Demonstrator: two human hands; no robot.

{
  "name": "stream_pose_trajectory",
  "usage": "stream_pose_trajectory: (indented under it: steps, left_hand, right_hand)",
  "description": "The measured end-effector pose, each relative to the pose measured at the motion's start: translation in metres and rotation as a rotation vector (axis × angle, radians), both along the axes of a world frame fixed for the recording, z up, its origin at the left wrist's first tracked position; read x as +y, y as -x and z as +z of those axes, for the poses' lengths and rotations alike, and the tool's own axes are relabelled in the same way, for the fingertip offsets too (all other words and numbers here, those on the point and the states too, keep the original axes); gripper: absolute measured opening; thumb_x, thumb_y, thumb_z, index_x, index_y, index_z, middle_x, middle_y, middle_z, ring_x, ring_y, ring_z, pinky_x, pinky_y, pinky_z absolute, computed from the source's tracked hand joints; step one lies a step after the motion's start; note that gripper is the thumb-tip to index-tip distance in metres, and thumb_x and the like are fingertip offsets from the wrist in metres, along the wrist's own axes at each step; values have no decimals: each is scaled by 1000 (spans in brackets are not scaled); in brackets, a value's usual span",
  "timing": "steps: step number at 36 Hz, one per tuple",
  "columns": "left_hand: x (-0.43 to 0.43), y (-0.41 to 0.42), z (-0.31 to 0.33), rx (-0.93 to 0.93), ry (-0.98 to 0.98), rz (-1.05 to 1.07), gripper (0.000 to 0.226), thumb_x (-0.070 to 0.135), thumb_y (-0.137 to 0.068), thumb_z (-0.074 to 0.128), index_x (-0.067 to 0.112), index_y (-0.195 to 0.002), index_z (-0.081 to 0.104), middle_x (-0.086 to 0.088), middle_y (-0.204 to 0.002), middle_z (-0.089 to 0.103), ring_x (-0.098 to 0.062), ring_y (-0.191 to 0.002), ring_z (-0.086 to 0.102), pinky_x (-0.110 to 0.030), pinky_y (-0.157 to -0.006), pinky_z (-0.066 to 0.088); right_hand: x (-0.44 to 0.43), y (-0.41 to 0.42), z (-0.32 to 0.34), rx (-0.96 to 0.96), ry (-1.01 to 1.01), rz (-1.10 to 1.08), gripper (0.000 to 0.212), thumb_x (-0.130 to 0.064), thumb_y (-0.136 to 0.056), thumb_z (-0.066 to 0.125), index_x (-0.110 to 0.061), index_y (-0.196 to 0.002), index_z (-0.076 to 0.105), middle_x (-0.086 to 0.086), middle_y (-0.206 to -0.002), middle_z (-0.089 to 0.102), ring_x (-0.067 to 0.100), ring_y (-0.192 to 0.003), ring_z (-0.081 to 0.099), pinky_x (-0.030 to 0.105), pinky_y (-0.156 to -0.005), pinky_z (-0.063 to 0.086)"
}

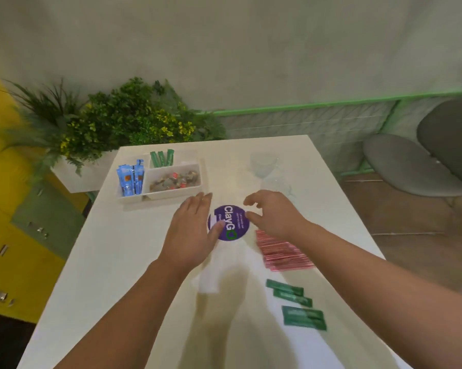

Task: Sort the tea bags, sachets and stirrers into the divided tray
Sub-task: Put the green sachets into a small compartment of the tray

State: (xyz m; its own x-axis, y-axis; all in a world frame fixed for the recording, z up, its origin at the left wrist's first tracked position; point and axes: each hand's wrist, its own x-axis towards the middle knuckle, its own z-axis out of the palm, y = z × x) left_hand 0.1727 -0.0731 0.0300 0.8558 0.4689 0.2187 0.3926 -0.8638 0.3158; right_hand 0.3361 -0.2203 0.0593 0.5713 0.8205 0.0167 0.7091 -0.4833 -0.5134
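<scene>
A white divided tray [133,197] stands at the table's far left. It holds blue sachets [130,179] upright in its left compartment, green sachets [161,158] at the back and tea bags [174,179] in the large compartment. A pile of pink stirrers [283,253] lies right of centre, partly under my right forearm. Three green sachets [296,302] lie nearer me on the right. My left hand [190,230] hovers flat and open just in front of the tray. My right hand [272,214] is open with curled fingers beyond the stirrers, holding nothing.
A round purple sticker [231,222] sits on the white table [112,262] between my hands. Faint clear glassware [264,162] stands at the back right. A planter with greenery [112,123] is beyond the left corner, and grey chairs [424,161] are to the right.
</scene>
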Motion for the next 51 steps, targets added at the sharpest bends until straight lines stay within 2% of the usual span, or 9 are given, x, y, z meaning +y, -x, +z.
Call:
stream_pose_trajectory:
  steps: [11, 14, 18, 27, 33, 36, 45, 48, 51]
  left_hand:
    - [-135, -17, -43, 161, -39, -232, 44, 29, -94, 57, 17, -136, 53, -3, -144, 51, -25, -130, 46, -36, -108, 36]
    - [-148, -20, -60, 193, -35, -285, 35, 23, -89, 59, 21, -123, 62, 2, -130, 61, -23, -117, 53, -36, -97, 45]
    - [-160, -20, -80, 227, -71, -310, 19, 19, -87, 52, 25, -98, 66, 9, -102, 64, -18, -97, 55, -34, -77, 49]
    - [-167, -32, -87, 315, -73, -233, 16, 17, -78, 68, 19, -92, 74, 1, -89, 62, -22, -88, 57, -33, -67, 48]
    - [-169, -34, -80, 316, -182, -212, 19, 19, -88, 56, 21, -100, 71, 0, -99, 63, -24, -96, 54, -35, -74, 43]
    - [-169, -32, -79, 305, -156, -185, 21, 16, -90, 53, 20, -102, 69, 0, -102, 62, -23, -97, 53, -34, -75, 42]
    - [-144, -28, -53, 124, -18, -68, 20, 16, -98, 49, 15, -108, 66, -3, -104, 62, -23, -96, 53, -34, -77, 45]
    - [-129, -27, -32, 58, 34, -11, 19, 21, -100, 50, 14, -101, 68, -4, -95, 66, -24, -93, 57, -37, -73, 49]
    - [-108, -26, -11, -13, 95, 72, 18, 22, -98, 53, 14, -96, 69, -5, -92, 69, -25, -90, 59, -34, -73, 47]
  right_hand:
    - [-152, 31, -51, 45, 173, -55, 30, -34, -88, 68, -21, -114, 69, 0, -114, 68, 22, -106, 62, 31, -90, 48]
    - [-166, 38, -69, 56, 192, -87, 34, -35, -88, 67, -21, -119, 67, -1, -117, 66, 20, -108, 59, 30, -91, 45]
    - [-166, 47, -84, 40, 235, -102, 26, -39, -87, 65, -21, -104, 73, -1, -90, 55, 19, -88, 52, 31, -75, 43]
    - [-147, 53, -90, 68, 323, -159, 17, -19, -90, 64, -10, -102, 70, 7, -95, 63, 23, -82, 53, 31, -70, 41]
    - [-145, 55, -88, 48, 326, -147, 17, -11, -93, 58, -8, -109, 63, 11, -106, 65, 26, -92, 57, 30, -71, 38]
    - [-147, 56, -86, 37, 329, -142, 18, -8, -93, 57, -7, -110, 59, 10, -96, 58, 23, -83, 48, 31, -71, 39]
    - [-139, 47, -72, 120, 270, -148, 20, -11, -88, 63, -7, -107, 69, 11, -101, 69, 28, -95, 64, 34, -81, 53]
    - [-132, 39, -59, 166, 199, -140, 8, -8, -86, 62, -6, -84, 70, 13, -81, 67, 27, -77, 60, 30, -69, 44]
    - [-116, 29, -43, 281, 51, -178, 29, -4, -90, 56, -16, -64, 62, 4, -63, 54, 14, -56, 44, 28, -59, 37]
